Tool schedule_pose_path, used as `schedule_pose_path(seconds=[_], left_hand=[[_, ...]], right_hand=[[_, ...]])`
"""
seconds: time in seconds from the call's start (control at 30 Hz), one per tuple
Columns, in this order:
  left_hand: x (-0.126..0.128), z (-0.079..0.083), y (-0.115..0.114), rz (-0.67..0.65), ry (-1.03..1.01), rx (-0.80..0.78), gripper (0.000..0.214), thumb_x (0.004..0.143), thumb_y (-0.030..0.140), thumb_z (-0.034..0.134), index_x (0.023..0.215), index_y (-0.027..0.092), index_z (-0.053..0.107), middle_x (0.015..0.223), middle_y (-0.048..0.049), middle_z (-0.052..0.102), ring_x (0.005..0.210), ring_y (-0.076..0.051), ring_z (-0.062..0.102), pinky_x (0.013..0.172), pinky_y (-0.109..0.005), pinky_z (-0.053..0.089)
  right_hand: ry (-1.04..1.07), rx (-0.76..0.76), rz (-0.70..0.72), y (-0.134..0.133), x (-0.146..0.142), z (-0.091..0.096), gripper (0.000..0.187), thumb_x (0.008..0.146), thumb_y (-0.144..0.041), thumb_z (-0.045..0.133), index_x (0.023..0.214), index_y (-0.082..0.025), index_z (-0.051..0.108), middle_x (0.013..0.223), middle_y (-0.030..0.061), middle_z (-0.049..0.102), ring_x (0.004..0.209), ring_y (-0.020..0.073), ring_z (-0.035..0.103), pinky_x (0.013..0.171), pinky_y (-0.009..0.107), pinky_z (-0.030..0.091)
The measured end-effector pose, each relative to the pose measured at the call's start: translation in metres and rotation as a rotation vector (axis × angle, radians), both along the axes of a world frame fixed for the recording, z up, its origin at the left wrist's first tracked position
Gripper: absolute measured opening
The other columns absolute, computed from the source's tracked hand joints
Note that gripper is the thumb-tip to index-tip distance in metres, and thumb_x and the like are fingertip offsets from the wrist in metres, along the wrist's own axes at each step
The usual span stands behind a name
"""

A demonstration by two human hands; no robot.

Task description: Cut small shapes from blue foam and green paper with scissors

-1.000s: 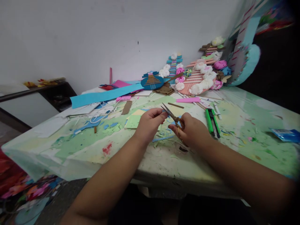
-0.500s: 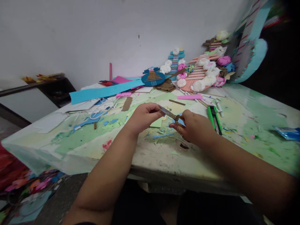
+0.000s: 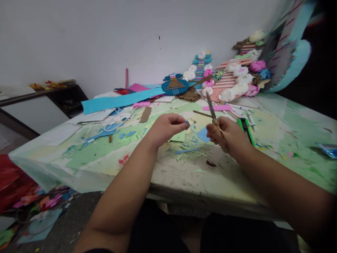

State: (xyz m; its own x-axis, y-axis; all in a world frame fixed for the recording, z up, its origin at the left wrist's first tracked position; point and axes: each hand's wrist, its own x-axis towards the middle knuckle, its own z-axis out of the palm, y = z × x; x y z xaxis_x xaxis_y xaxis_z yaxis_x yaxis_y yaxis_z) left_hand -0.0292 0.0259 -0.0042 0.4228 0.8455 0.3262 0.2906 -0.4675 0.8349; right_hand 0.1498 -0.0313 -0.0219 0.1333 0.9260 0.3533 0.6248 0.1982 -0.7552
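Note:
My left hand (image 3: 168, 129) is pinched on a small blue paper piece (image 3: 187, 124), which shows just past the fingertips. To its right, my right hand (image 3: 229, 135) grips a pair of scissors (image 3: 212, 109) by the gold-coloured handles, the blades pointing up and away from me. Below and between the hands lie a blue paper sheet (image 3: 203, 134), a light green paper piece (image 3: 179, 136) and a thin blue strip (image 3: 187, 150). Small blue and green scraps are scattered about them on the covered table (image 3: 168, 175).
A green utility knife (image 3: 246, 130) lies beside my right hand, with markers (image 3: 252, 121) behind it. Paper-craft instruments with crumpled paper flowers (image 3: 234, 88) lean at the back. A long blue strip (image 3: 121, 101) lies at back left. Coloured scraps (image 3: 47, 200) cover the floor at left.
The scissors have moved away from my left hand to the right and now point upward instead of toward it. The blue sheet between my hands has come into clearer view.

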Motion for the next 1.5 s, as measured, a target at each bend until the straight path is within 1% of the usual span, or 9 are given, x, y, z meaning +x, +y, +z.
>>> schedule_pose_path(seconds=[0.1, 0.17, 0.3, 0.5, 0.63, 0.8, 1.0, 1.2, 1.5], left_hand=[[0.009, -0.007, 0.000, 0.065, 0.119, 0.102, 0.018, 0.062, 0.032, 0.056, 0.065, 0.015, 0.062, 0.059, -0.0010, 0.057, 0.053, -0.009, 0.045, 0.051, -0.023, 0.033], [0.015, -0.010, -0.002, 0.070, 0.178, 0.164, 0.016, 0.064, 0.030, 0.054, 0.065, 0.016, 0.062, 0.059, -0.0009, 0.058, 0.054, -0.010, 0.046, 0.053, -0.024, 0.033], [0.021, -0.012, -0.006, 0.047, 0.163, 0.179, 0.014, 0.065, 0.028, 0.053, 0.067, 0.018, 0.063, 0.063, -0.0012, 0.060, 0.058, -0.011, 0.049, 0.056, -0.025, 0.036], [0.017, -0.006, -0.010, -0.131, 0.099, 0.002, 0.018, 0.065, 0.024, 0.052, 0.076, 0.017, 0.063, 0.072, -0.0025, 0.061, 0.065, -0.012, 0.052, 0.061, -0.025, 0.039], [0.016, -0.007, -0.008, -0.268, 0.032, -0.175, 0.019, 0.064, 0.018, 0.051, 0.080, 0.015, 0.061, 0.076, -0.0039, 0.060, 0.068, -0.012, 0.053, 0.063, -0.026, 0.040], [0.019, -0.011, -0.007, -0.266, -0.067, -0.278, 0.022, 0.064, 0.018, 0.054, 0.085, 0.013, 0.056, 0.066, -0.0016, 0.056, 0.062, -0.010, 0.051, 0.061, -0.025, 0.040], [0.020, -0.010, -0.009, -0.145, 0.035, -0.037, 0.015, 0.062, 0.029, 0.057, 0.064, 0.014, 0.058, 0.061, 0.0008, 0.052, 0.058, -0.008, 0.044, 0.056, -0.023, 0.035], [0.019, -0.010, -0.009, -0.065, -0.332, -0.197, 0.020, 0.061, 0.031, 0.058, 0.068, 0.013, 0.060, 0.058, 0.0006, 0.052, 0.055, -0.008, 0.046, 0.052, -0.022, 0.038], [0.026, -0.011, -0.015, -0.092, -0.575, -0.345, 0.019, 0.058, 0.027, 0.062, 0.067, 0.011, 0.060, 0.057, 0.0003, 0.055, 0.053, -0.007, 0.050, 0.057, -0.024, 0.043]], right_hand=[[0.514, -0.008, 0.273, 0.002, -0.007, -0.003, 0.032, 0.071, -0.050, 0.046, 0.078, -0.019, 0.043, 0.078, 0.0050, 0.061, 0.067, 0.0153, 0.058, 0.059, 0.029, 0.047], [0.665, -0.020, 0.341, 0.002, -0.011, -0.005, 0.030, 0.070, -0.046, 0.051, 0.080, -0.019, 0.043, 0.081, 0.0050, 0.061, 0.072, 0.0156, 0.059, 0.067, 0.032, 0.048], [0.675, -0.069, 0.306, 0.002, -0.014, -0.006, 0.029, 0.070, -0.045, 0.052, 0.077, -0.019, 0.043, 0.079, 0.0047, 0.062, 0.071, 0.0154, 0.060, 0.069, 0.034, 0.048], [0.652, -0.050, 0.294, 0.001, -0.012, -0.004, 0.029, 0.071, -0.046, 0.050, 0.076, -0.018, 0.043, 0.080, 0.0050, 0.061, 0.072, 0.0152, 0.059, 0.068, 0.033, 0.049], [0.578, -0.027, 0.281, 0.000, -0.011, -0.004, 0.030, 0.069, -0.046, 0.052, 0.074, -0.017, 0.042, 0.076, 0.0048, 0.062, 0.066, 0.0135, 0.059, 0.065, 0.031, 0.049], [0.511, -0.002, 0.314, -0.004, -0.012, -0.002, 0.032, 0.069, -0.048, 0.050, 0.075, -0.018, 0.041, 0.075, 0.0042, 0.061, 0.063, 0.0127, 0.058, 0.061, 0.028, 0.048], [0.285, -0.006, 0.194, -0.006, -0.007, 0.002, 0.034, 0.070, -0.051, 0.045, 0.074, -0.018, 0.040, 0.072, 0.0044, 0.059, 0.062, 0.0140, 0.056, 0.056, 0.027, 0.045], [-0.323, -0.030, 0.004, -0.008, -0.009, 0.000, 0.041, 0.060, -0.055, 0.052, 0.072, -0.019, 0.039, 0.060, 0.0007, 0.053, 0.051, 0.0137, 0.047, 0.044, 0.024, 0.033], [-0.414, -0.027, -0.085, -0.006, -0.014, -0.004, 0.044, 0.061, -0.060, 0.046, 0.072, -0.019, 0.034, 0.058, -0.0002, 0.047, 0.049, 0.0136, 0.044, 0.042, 0.022, 0.027]])
